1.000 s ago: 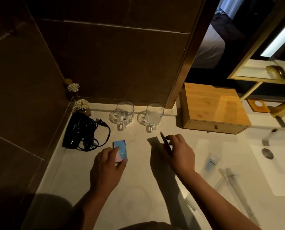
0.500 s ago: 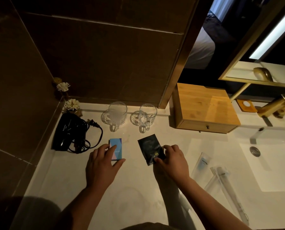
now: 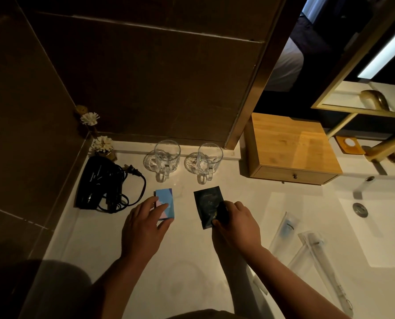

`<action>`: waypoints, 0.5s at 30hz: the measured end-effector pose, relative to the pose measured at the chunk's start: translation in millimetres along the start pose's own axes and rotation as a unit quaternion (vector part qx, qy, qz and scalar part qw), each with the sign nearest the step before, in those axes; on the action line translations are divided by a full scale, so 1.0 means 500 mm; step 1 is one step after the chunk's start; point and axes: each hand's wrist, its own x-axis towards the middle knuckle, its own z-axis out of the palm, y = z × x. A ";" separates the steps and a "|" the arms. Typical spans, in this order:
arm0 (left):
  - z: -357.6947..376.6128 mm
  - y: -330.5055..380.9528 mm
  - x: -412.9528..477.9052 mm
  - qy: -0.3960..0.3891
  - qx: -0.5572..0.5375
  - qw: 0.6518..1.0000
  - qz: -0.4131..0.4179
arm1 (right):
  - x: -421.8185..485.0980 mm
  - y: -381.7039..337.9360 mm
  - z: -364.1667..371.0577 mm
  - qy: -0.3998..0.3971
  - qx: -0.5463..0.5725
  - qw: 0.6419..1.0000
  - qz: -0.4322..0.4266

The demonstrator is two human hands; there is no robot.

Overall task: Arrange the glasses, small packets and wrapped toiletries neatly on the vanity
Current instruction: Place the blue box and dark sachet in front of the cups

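Two clear glass mugs stand side by side against the back wall of the white vanity. In front of the left mug lies a small blue and pink box, and my left hand grips its near end with fingers and thumb. In front of the right mug a black flat packet lies on the counter. My right hand pinches its near right corner. To the right lie clear wrapped toiletries: one with a blue tube and long thin ones.
A black hair dryer with coiled cord lies at the left by the wall, white dried flowers behind it. A wooden drawer box sits at the back right. The sink basin and brass tap are at far right.
My right hand has laid the black packet flat in front of the right mug; earlier it was held on edge. My left hand has stayed on the blue box.
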 end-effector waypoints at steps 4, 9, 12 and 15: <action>0.004 -0.008 0.011 0.003 0.003 1.000 0.017 | 0.007 -0.008 0.003 0.000 0.000 1.000 0.001; 0.010 -0.022 0.029 0.004 -0.016 1.000 0.027 | 0.016 -0.020 0.009 0.018 -0.018 1.000 0.002; 0.010 -0.027 0.040 0.003 0.004 0.999 0.038 | 0.022 -0.028 0.016 0.032 -0.019 0.999 0.006; 0.010 -0.031 0.046 0.000 0.004 0.999 0.043 | 0.028 -0.034 0.022 0.048 -0.030 0.998 0.005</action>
